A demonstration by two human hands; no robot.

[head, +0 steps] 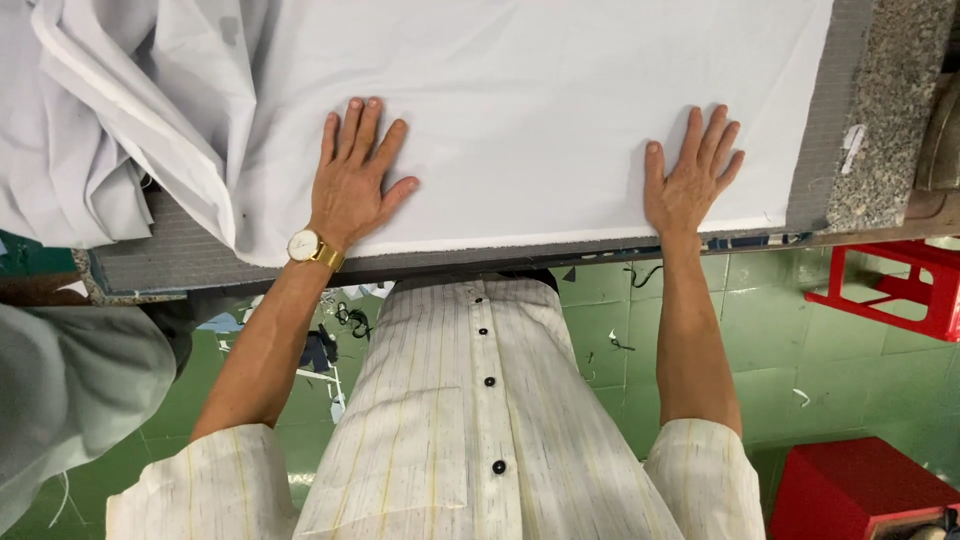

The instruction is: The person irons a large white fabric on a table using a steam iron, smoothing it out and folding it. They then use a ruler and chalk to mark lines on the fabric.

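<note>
A large white cloth (540, 110) lies spread flat on a grey padded table (170, 262). My left hand (352, 180), with a gold wristwatch, rests palm down on the cloth near its front edge, fingers spread. Palm down as well, my right hand (690, 175) presses the cloth further right, close to the same hem. Neither hand holds anything. At the left the cloth bunches into folds (110, 120) that hang over the table's edge.
A speckled stone slab (880, 110) borders the table on the right. Below are a green tiled floor (770, 340) with scraps, a red plastic stool (900, 285) and a red box (860, 490). More pale fabric (70, 390) hangs at the lower left.
</note>
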